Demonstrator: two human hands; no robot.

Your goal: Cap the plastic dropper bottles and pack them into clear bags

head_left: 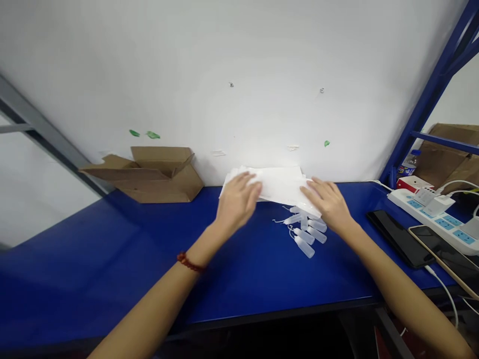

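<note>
On the left of the blue table [239, 279] stands one open cardboard box [168, 189], flaps spread, near the wall [262, 114]; its inside is too shaded and too steeply angled to tell what it holds. Above it two green scraps [152, 135] stick to the wall, with a third farther right

Next comes the left hand [237, 197], with a reddish bead bracelet [190, 263] at the wrist. The forearm reaches in from the lower left, palm turned down and inward, fingers loosely curved and thumb standing apart — a fairly wide hand, slightly blurred, at the left part of the white sheets [280, 180]. These lie in an overlapping layer at the back of the table, against or just beside the wall; their number cannot be told

In front of their right end lies a loose heap of small translucent squeeze bottles [304, 247], several with thin curved tips pointing left. At least six show, but they overlap too much for a sure count, and whether they contain anything cannot be seen

The right hand [327, 202] comes from the lower right, fingers stretched, thumb side at the right edge of the sheets; whether it pinches them I cannot tell

Farther right lie two phones [400, 239] side by side, then one white power strip [434, 217] with at least two white chargers [438, 204] in it. Behind the strip — one red-and-white box [410, 183] and one blue-capped bottle [410, 162], contents unclear
</note>
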